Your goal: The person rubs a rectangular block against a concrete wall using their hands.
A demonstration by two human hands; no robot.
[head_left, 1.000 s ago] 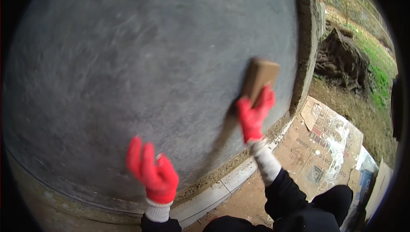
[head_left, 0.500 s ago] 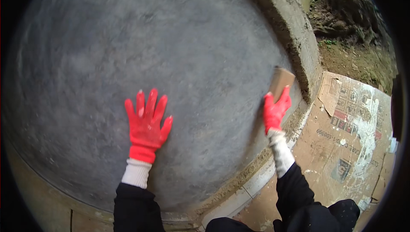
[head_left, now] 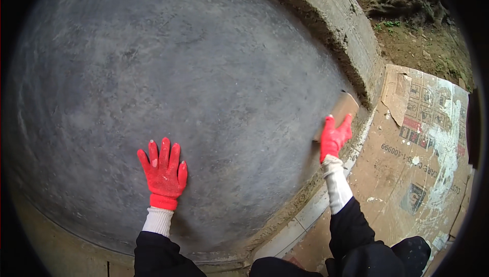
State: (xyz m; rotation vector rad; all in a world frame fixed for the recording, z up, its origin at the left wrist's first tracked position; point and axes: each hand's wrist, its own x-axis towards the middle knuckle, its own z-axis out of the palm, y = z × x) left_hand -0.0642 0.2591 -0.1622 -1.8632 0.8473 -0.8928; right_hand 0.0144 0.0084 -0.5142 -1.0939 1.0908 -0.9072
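My left hand (head_left: 164,177), in a red coated glove with a white knitted cuff, lies flat on a wide grey cement surface (head_left: 204,88), fingers spread. It holds nothing. Over by the right edge of that surface, my right hand (head_left: 334,137), gloved the same way, grips a brown block (head_left: 345,108) that looks wooden. The block lies against the cement, its far end tilted to the right. Glove and wrist hide its near part, and its underside is out of sight.
A raised rough concrete kerb (head_left: 338,17) bounds the surface at the far right. Flattened, paint-splashed cardboard (head_left: 392,170) lies to the right, beside pale edging tiles (head_left: 308,213). Soil and rock (head_left: 417,47) show beyond the kerb.
My right hand has drawn the block nearer along the right edge. My left hand has also come nearer and a little left, still spread. The whole view has shifted slightly.
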